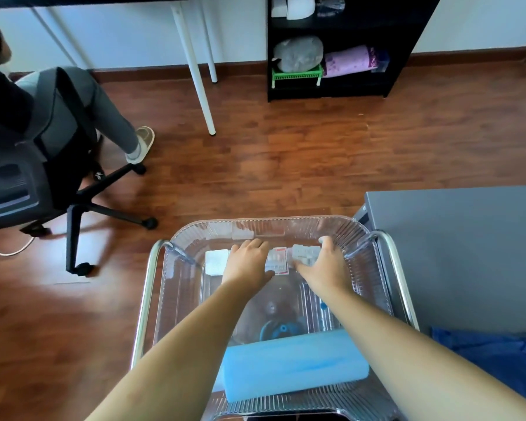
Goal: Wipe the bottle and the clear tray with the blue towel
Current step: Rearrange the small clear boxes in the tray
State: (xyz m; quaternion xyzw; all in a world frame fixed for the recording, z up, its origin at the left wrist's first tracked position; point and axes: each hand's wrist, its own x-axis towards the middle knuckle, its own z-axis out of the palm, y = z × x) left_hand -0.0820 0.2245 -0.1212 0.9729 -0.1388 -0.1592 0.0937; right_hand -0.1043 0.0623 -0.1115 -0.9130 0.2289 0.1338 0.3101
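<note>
The clear ribbed tray (374,287) sits on top of a chrome-framed cart. A folded blue towel (292,363) lies across the tray's near end. Through the tray floor shows a round clear shape with a blue centre (281,328), possibly the bottle on a lower level. Both my hands reach into the far end of the tray. My left hand (246,262) lies palm down, fingers bent, over small white packets (216,262) and a red-labelled one (278,258). My right hand (324,265) curls around a white packet (305,253).
A grey cabinet top (456,253) stands right of the cart, with dark blue cloth (492,357) below it. A seated person on an office chair (73,208) is at the left. White table legs (199,86) and a black shelf unit (331,56) stand beyond.
</note>
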